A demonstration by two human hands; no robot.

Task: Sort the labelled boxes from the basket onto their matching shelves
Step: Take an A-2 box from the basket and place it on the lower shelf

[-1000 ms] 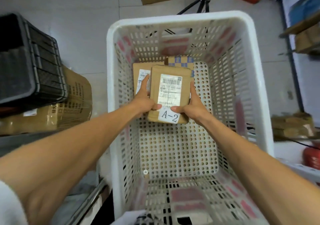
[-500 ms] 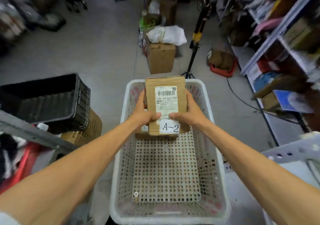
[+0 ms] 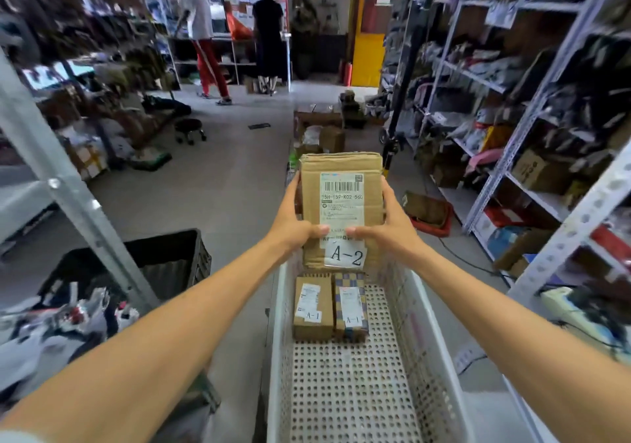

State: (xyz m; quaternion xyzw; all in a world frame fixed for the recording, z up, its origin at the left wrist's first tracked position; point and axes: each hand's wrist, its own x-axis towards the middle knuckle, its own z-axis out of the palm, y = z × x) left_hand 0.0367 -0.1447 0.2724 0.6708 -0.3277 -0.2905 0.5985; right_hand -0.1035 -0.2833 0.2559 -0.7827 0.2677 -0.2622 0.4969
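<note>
A brown cardboard box [image 3: 341,183] marked A-2 (its shipping label faces the camera) is held upright above the far end of the white perforated basket [image 3: 278,340], gripped at its sides by the left hand [image 3: 293,227] and the right hand [image 3: 392,224]. Two smaller boxes marked A-1, a plain brown box [image 3: 312,309] and a checkered box [image 3: 351,306], are laid side by side, touching, on the basket floor.

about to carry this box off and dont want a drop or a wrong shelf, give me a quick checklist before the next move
1. Grip: left hand and right hand hold the A-2 box by its sides: ok.
2. Label: "A-2" faces the camera, readable: ok.
3. Box held above the white basket: ok.
4. Matching shelf: no mark readable on the right shelving: cannot tell.
5. Path: cardboard boxes on the floor beyond the basket: not ok.
</note>
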